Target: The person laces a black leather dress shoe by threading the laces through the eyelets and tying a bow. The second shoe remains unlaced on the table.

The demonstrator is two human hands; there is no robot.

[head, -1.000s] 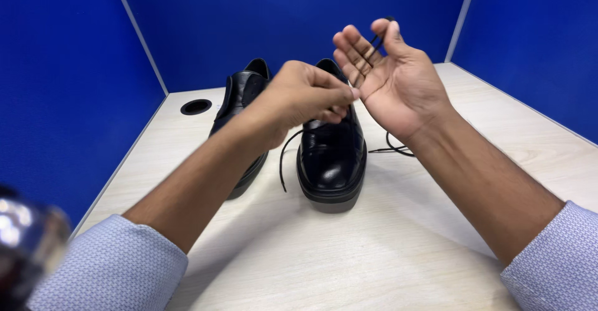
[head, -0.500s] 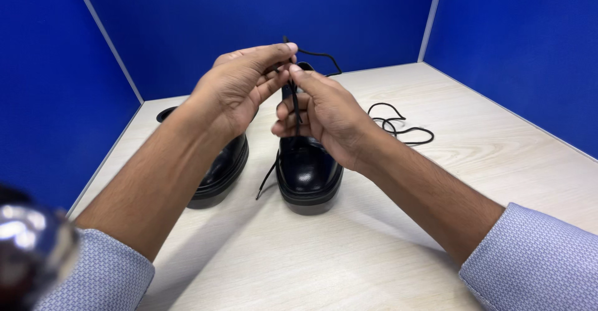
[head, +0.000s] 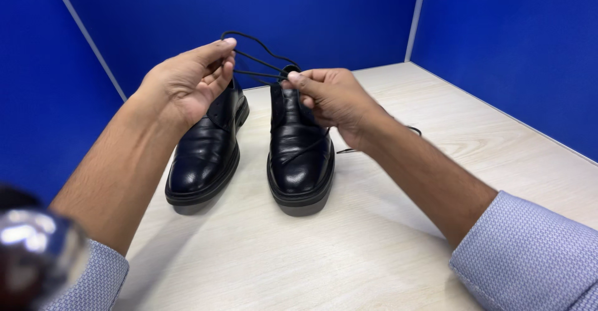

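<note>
Head camera: I am watching the left hand [head: 187, 84] and right hand [head: 333, 96] pinching a black shoelace [head: 258, 59] taut above the right-side black shoe [head: 299, 152]; a loosening pinch could be letting the loop slip, I judge.

I see two shoes side by side on the table [head: 386, 249], the left shoe [head: 205, 152] just beside the right shoe [head: 300, 155]. My left hand [head: 187, 84] is above the left shoe, my right hand [head: 333, 96] above the right, the lace [head: 258, 59] stretched between them.
</note>
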